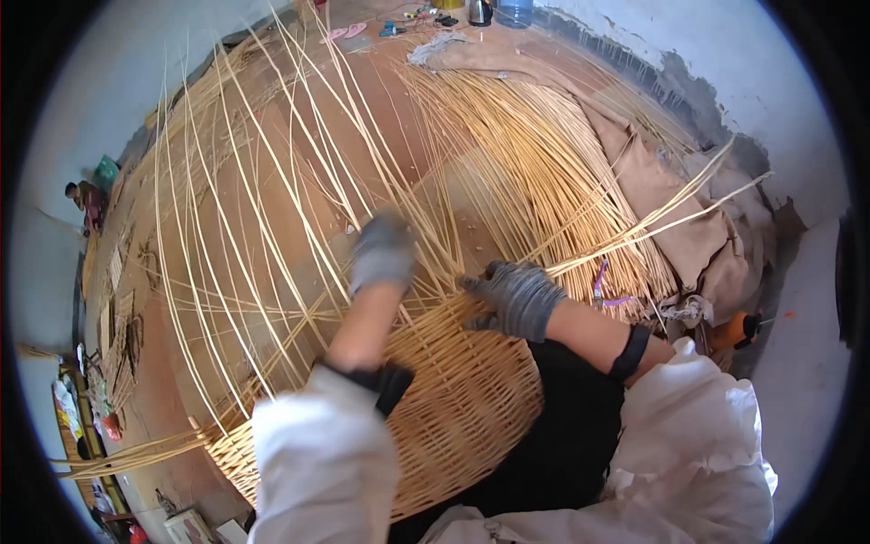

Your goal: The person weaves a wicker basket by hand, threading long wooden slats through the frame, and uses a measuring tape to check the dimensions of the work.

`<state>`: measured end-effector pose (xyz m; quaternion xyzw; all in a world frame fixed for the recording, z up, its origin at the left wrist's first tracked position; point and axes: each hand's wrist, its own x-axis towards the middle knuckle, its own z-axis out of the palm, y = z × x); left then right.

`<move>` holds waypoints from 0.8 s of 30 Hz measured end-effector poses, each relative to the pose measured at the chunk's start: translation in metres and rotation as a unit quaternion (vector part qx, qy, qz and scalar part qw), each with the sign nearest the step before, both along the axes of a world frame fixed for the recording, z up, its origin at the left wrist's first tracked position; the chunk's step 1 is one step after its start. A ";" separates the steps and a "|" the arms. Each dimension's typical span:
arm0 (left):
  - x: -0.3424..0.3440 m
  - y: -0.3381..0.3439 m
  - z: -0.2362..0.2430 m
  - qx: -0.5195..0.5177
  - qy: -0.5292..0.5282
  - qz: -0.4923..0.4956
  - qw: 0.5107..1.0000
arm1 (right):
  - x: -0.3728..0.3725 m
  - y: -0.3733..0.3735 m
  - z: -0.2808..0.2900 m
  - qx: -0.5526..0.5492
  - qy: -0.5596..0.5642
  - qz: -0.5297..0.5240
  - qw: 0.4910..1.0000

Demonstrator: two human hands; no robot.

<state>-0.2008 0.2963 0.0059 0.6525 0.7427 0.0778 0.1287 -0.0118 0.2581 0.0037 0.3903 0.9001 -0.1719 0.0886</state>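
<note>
A partly woven wicker basket (462, 399) of pale rods rests against my lap, with long upright rods (263, 199) fanning out from its far edge. My right hand (518, 297), in a grey glove, is closed on the rods at the right end of that edge. Several loose rod ends (652, 222) stick out to the right past its wrist. My left hand (384, 252), gloved in grey too, is above the weave among the upright rods. Motion smears its fingers, so its grip cannot be made out. Another bundle of rod ends (136, 458) juts out at the left.
A large pile of peeled rods (535, 154) lies on the floor ahead to the right, beside brown cloth (689, 218). Pink slippers (348, 33), a kettle (479, 13) and a blue water jug (516, 12) stand far off. A person (89, 201) is at the far left.
</note>
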 end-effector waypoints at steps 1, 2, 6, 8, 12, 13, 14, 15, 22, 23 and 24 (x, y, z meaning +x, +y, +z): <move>0.021 0.028 0.003 -0.037 -0.035 0.056 0.997 | -0.012 -0.001 -0.003 0.002 0.003 0.005 1.000; -0.004 0.049 -0.026 -0.096 0.061 -0.050 0.992 | -0.045 -0.008 -0.008 -0.004 -0.016 -0.024 1.000; 0.017 -0.013 0.020 -0.079 -0.286 -0.114 0.948 | -0.027 0.007 -0.028 0.025 -0.035 -0.040 0.998; -0.014 -0.101 0.024 0.021 -0.189 -0.274 0.943 | -0.023 0.018 -0.023 -0.024 -0.092 0.010 0.995; -0.107 -0.276 0.024 0.085 -0.330 0.008 0.940 | -0.044 0.003 0.012 0.195 -0.060 0.018 0.979; -0.144 -0.316 0.002 0.221 -0.377 0.140 0.889 | -0.064 -0.005 0.018 0.254 0.000 -0.019 0.967; -0.176 -0.341 0.001 0.303 -0.343 0.286 0.842 | -0.094 -0.016 0.021 0.257 0.011 0.001 0.966; -0.200 -0.355 -0.004 0.374 -0.311 0.418 0.767 | -0.129 -0.030 0.025 0.054 0.191 0.015 0.980; -0.242 -0.368 -0.051 0.325 -0.393 0.329 0.795 | -0.384 -0.153 0.039 0.152 0.030 0.477 0.865; -0.233 -0.355 -0.045 0.300 -0.406 0.322 0.801 | -0.396 -0.139 0.010 0.168 0.013 0.466 0.869; -0.232 -0.348 -0.046 0.308 -0.412 0.298 0.804 | -0.418 -0.127 -0.034 0.161 -0.034 0.455 0.875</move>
